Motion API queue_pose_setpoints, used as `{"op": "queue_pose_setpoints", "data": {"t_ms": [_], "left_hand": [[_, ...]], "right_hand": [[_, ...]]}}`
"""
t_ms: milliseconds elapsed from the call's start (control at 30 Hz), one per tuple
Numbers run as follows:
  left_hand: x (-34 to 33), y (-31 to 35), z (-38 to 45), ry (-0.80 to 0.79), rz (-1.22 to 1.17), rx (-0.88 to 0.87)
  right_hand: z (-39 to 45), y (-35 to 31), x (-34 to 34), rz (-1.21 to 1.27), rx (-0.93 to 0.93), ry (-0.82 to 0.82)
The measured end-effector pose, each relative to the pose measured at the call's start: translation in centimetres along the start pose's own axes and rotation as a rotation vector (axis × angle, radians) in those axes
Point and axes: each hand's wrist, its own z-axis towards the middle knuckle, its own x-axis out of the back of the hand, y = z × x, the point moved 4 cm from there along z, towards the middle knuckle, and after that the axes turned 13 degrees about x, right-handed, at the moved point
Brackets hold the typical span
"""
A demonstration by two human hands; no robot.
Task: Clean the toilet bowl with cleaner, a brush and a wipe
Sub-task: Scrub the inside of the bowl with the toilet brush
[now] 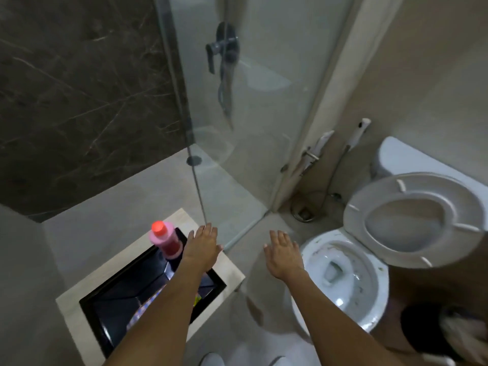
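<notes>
Pink cleaner bottle (pixel 165 241) stands ready beside my left hand (pixel 203 245); both hands flat, empty, apart, right hand (pixel 284 256) near the grimy toilet bowl (pixel 343 270).

Bottle (pixel 165 241): pink body, red-orange cap. Sink (pixel 148 289): glossy black basin, set in a pale beige table (pixel 227 268). Far left wall (pixel 79 101): dark brown stone, thin pale veins. Toilet bowl (pixel 343 276): white, dark specks round the rim. Seat (pixel 412 220): white. Floor (pixel 264 299): plain grey-beige. Bin (pixel 422 328), near right: black.
</notes>
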Motion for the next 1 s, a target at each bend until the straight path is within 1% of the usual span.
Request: {"op": "queue_pose_setpoints", "data": {"t_ms": [300,433,567,767,833,1000], "left_hand": [[5.7,14.8,-0.2,0.061,0.038,-0.196],[6.8,21.6,-0.6,0.072,0.037,-0.271],[7.5,27.9,-0.7,0.085,0.056,-0.354],[7.4,36.7,-0.8,0.065,0.131,-0.506],[7.2,38.4,-0.8,0.055,0.155,-0.543],[6.8,44.3,-0.2,0.054,0.25,-0.716]], "right_hand": [[-5.9,12.2,5.4,0.039,-0.192,0.103],[-8.8,17.9,7.2,0.053,-0.267,0.113],[-12.0,23.0,8.4,0.062,-0.343,0.174],[-16.5,29.5,8.1,0.131,-0.53,0.213],[-17.4,30.6,7.6,0.155,-0.568,0.211],[-20.3,33.2,6.2,0.236,-0.731,0.232]]}}
